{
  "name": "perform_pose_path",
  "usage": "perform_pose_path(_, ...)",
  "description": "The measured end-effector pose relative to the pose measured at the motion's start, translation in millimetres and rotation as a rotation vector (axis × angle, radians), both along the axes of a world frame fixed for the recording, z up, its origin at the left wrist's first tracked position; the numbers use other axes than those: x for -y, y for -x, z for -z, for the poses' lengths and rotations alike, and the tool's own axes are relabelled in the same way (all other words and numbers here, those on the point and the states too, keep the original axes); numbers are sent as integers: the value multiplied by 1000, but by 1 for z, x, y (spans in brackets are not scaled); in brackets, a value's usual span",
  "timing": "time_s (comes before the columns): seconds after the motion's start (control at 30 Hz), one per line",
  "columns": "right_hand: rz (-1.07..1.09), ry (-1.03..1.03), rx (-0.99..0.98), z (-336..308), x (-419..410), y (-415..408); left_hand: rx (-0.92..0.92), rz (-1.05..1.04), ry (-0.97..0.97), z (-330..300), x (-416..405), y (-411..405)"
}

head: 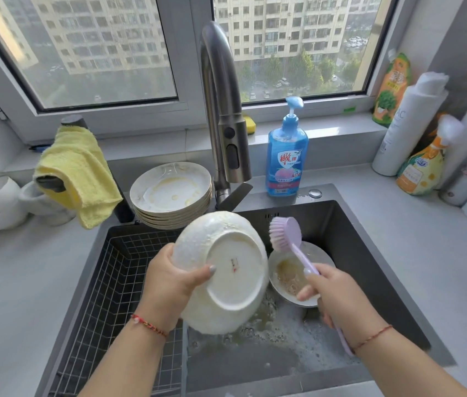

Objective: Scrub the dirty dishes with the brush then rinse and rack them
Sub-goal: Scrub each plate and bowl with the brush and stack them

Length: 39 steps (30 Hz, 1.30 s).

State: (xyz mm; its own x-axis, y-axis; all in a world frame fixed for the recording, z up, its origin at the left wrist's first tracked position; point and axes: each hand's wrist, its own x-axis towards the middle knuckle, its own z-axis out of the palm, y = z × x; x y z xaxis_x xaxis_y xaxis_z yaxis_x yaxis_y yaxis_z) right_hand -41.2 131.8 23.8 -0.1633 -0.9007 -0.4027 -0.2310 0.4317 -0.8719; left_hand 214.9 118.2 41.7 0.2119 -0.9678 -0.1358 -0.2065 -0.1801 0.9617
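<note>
Grey countertop [20, 282]; double window [97, 53] behind, daylight, apartment blocks outside.

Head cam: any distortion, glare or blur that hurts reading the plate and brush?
Head view: strong wide-angle bend, window frame and counter edges curve. Daylight from behind the faucet, soft, no hard glare on the soapy plate held by the left hand. Brush in the right hand is sharp; bottles at the right edge are stretched and soft.
</note>
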Motion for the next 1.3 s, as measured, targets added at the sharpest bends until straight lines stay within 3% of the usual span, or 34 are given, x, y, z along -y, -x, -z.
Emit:
perform_pose_path(0.13,-58,-81,38,1,-10,-13,74,-9,41,-1,-2,4)
perform_pose_path(0.3,-256,240,36,-48,-18,-33,246,95,44,1,-4,19)
perform_pose_path(0.37,-389,304,23,-61,-27,-44,233,83,26,3,-4,21)
perform_pose_path(0.43,-449,371,-146,-55,-31,-48,163,46,16,4,-3,19)
perform_pose_path(0.6,-311,316,-386,-34,-21,-24,-19,-82,-15,-2,-7,8)
perform_pose_path(0.8,-442,359,-428,-38,-35,-43,-64,-171,-23,-4,-5,7)
perform_pose_path(1.03,-358,198,-433,-24,-28,-40,-106,-227,-27,-6,-7,-5)
perform_pose_path(1.2,-309,177,-366,-27,-28,-38,-353,-335,-59,-18,-8,-37)
perform_pose_path(1.3,-298,178,-349,-26,-24,-37,-159,-338,75,-45,-11,-53)
